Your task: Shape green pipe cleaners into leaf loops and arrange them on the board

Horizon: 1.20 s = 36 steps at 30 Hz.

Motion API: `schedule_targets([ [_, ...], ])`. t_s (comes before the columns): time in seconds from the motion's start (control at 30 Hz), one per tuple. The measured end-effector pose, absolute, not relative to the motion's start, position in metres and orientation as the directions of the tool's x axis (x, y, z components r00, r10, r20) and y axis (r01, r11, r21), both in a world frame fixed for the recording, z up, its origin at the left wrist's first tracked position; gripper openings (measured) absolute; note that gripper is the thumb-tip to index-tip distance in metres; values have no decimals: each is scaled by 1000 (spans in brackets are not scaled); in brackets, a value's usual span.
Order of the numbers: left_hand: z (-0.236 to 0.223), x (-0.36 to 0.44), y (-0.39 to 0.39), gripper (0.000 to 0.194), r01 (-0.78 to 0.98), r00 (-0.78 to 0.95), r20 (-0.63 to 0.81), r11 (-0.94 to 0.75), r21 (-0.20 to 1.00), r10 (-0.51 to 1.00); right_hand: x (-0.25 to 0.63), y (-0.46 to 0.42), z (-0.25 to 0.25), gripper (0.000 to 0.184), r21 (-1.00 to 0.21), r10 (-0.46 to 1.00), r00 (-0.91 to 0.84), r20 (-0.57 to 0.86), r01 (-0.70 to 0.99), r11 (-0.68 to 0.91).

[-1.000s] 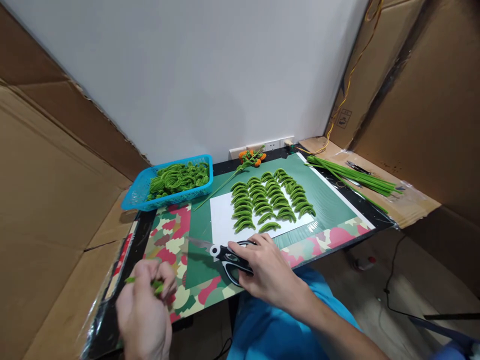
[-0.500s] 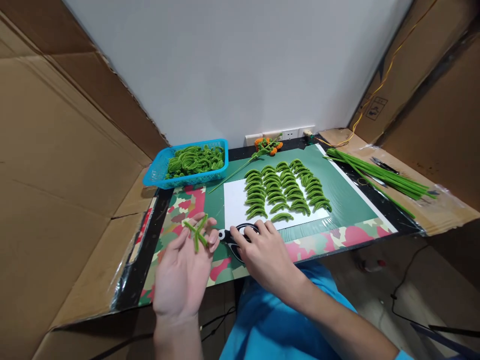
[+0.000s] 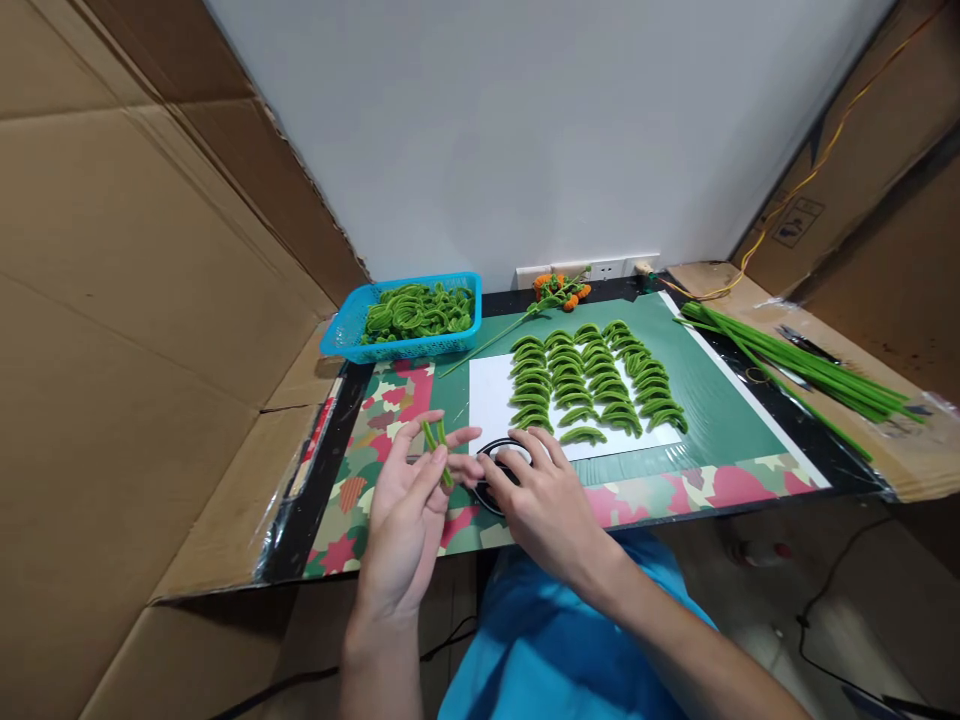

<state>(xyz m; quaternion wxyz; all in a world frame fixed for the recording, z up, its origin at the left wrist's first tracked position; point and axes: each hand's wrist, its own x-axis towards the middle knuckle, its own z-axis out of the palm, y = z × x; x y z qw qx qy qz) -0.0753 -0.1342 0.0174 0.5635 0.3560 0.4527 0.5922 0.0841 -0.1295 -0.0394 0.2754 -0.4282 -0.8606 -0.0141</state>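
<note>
Palm up, my left hand [image 3: 409,510] pinches a few short green pipe cleaner pieces [image 3: 441,445] between thumb and fingers. Close by on the right, my right hand [image 3: 536,490] has its fingers curled over the black handle loops of a pair of scissors [image 3: 486,500] at the mat's front edge. The scissors' blades are mostly hidden behind my left fingers. Past my right hand, several curved green pipe cleaner bundles [image 3: 570,390] lie in columns on a white sheet [image 3: 487,400].
A blue basket [image 3: 401,350] of green pipe cleaner shapes stands at the back left. An orange-and-green pipe cleaner flower stem [image 3: 559,292] lies near the wall. Long green pipe cleaners [image 3: 802,365] and pliers [image 3: 806,342] are at the right. Cardboard walls [image 3: 150,300] flank the table.
My left thumb has closed onto the green pieces, which lay crossed on the open fingers before. The view has shifted slightly left. My right hand stays at the scissors.
</note>
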Motion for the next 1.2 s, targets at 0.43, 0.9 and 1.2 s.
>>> schedule_targets([
  [0.43, 8, -80, -148, 25, -293, 165, -159, 202, 935, 973, 82, -126, -25, 22, -895, 896, -207, 393, 139, 424],
  [0.9, 3, -83, -146, 43, 38, 65, -148, 146, 989, 987, 60, -119, -12, 44, -606, 962, -251, -109, -750, -265],
  [1.2, 4, -89, -131, 54, 134, -166, -79, 102, 986, 983, 40, -106, -8, 54, -438, 938, -322, -127, -831, -344],
])
